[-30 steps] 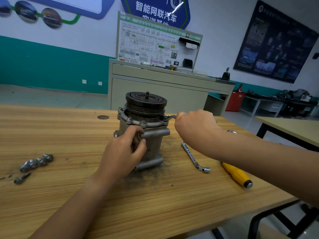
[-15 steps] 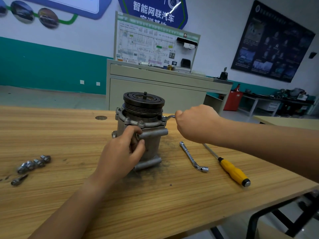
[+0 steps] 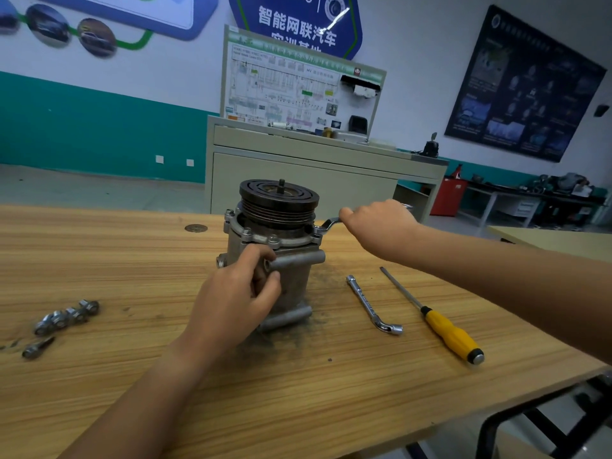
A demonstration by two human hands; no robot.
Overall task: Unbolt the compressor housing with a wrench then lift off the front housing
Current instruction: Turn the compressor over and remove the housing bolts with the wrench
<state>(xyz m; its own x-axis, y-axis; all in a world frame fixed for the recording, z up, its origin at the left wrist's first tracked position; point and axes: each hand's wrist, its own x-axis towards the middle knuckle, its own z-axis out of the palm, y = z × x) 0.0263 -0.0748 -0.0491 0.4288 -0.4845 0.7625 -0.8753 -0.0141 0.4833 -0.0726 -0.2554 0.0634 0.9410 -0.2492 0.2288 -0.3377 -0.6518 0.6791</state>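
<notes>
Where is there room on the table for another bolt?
Bare table between the bolts and the compressor, and along the near edge below the screwdriver. Crowded right of the compressor: spare wrench and screwdriver lie there.

An automotive training workshop: a wiring-diagram teaching board [image 3: 298, 91] on a grey cabinet [image 3: 298, 180], car posters [image 3: 520, 87] on the walls, tools such as a screwdriver [image 3: 443, 326] on a wooden bench [image 3: 132, 260].

Grey compressor [image 3: 288, 276], yellow-handled screwdriver [image 3: 450, 332], wood-grain table [image 3: 99, 253], silver bolts [image 3: 66, 318]
</notes>
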